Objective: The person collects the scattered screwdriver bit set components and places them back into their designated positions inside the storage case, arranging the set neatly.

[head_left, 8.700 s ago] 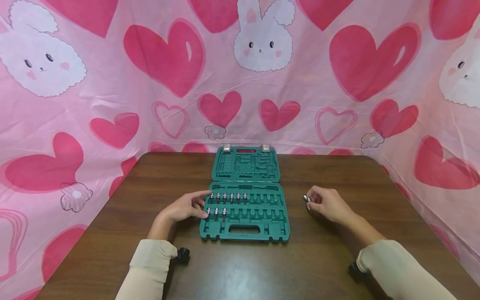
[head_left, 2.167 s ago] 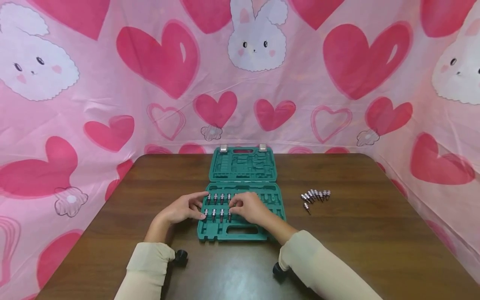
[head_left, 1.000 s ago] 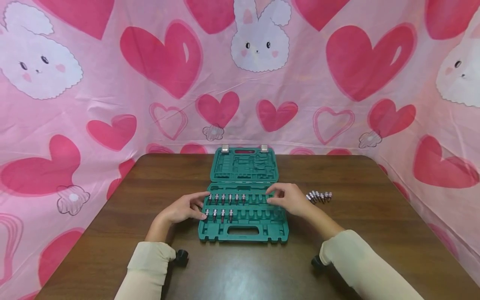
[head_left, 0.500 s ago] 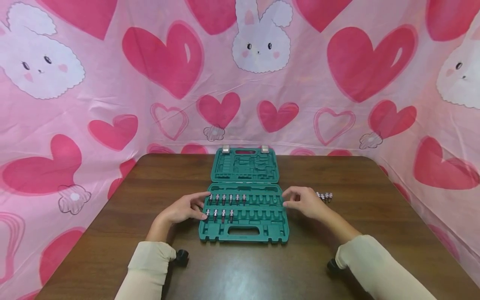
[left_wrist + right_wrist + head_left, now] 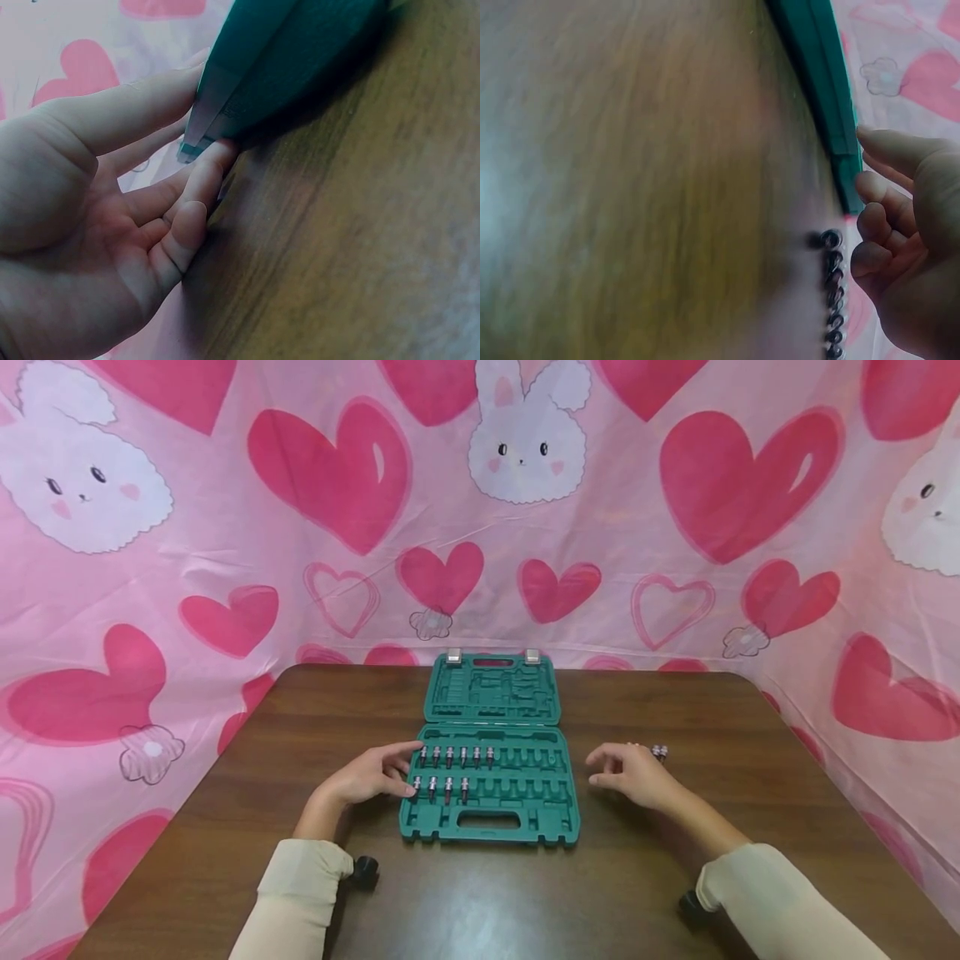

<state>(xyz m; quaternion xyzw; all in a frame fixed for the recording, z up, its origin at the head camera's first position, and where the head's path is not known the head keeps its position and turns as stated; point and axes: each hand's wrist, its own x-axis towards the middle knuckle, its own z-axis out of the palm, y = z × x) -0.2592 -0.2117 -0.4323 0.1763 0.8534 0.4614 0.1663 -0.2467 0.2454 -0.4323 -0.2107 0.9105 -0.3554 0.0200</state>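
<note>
A green plastic socket case (image 5: 490, 810) lies open on the table in the head view, its lid (image 5: 491, 687) folded back. Silver bit sockets (image 5: 462, 757) fill the left part of its back row; several more (image 5: 448, 788) stand in the left of the front row. My left hand (image 5: 372, 774) grips the case's left edge, thumb and forefinger over the rim, other fingers tucked against the side. Right of the case, my right hand (image 5: 633, 774) hovers with loosely bent fingers and nothing in them. Loose bit sockets (image 5: 834, 292) lie beyond it, mostly hidden in the head view.
The brown wooden table (image 5: 480, 902) carries the case and the loose sockets. A pink heart-print cloth (image 5: 517, 535) hangs behind and at both sides. Slots (image 5: 525, 788) on the right side of both case rows hold no sockets.
A bit socket has been added to the front row since the oldest frame. My right hand has since drawn back from the case to the right, toward the loose sockets. My left hand stays put.
</note>
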